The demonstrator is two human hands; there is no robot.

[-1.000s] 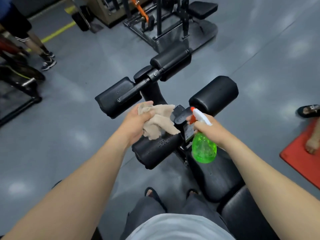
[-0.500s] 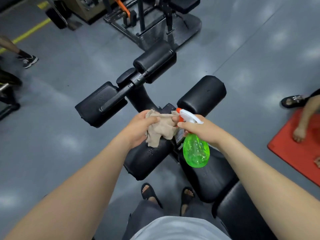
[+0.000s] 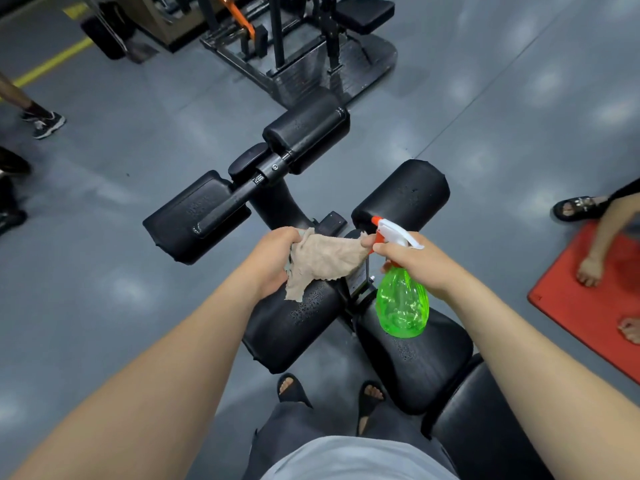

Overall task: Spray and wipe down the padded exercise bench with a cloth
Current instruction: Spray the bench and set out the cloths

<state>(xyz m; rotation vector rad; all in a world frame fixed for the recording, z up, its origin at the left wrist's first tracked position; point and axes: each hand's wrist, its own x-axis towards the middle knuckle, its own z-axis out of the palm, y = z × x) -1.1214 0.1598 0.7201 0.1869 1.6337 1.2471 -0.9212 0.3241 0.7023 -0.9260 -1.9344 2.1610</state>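
Note:
A black padded exercise bench (image 3: pixel 419 368) stretches from the lower right toward the centre, with roller pads ahead of it. The near left roller pad (image 3: pixel 294 327) is beaded with spray droplets. My left hand (image 3: pixel 273 261) grips a beige cloth (image 3: pixel 322 261) above that pad. My right hand (image 3: pixel 415 261) holds a green spray bottle (image 3: pixel 401 306) with a white and orange trigger head, and its fingertips also pinch the cloth's right corner, stretching it between both hands. The near right roller pad (image 3: pixel 405 192) shows droplets too.
Two farther roller pads (image 3: pixel 197 213) sit on a black bar ahead. A black weight machine (image 3: pixel 304 43) stands at the top. A person's limbs rest on a red mat (image 3: pixel 588 303) at right. Another person's shoe (image 3: pixel 45 124) is at far left. My sandalled feet (image 3: pixel 294 389) stand beside the bench.
The cloth went from bunched in my left hand to stretched between both hands, my right fingertips taking its corner. Both hands drew back slightly toward me.

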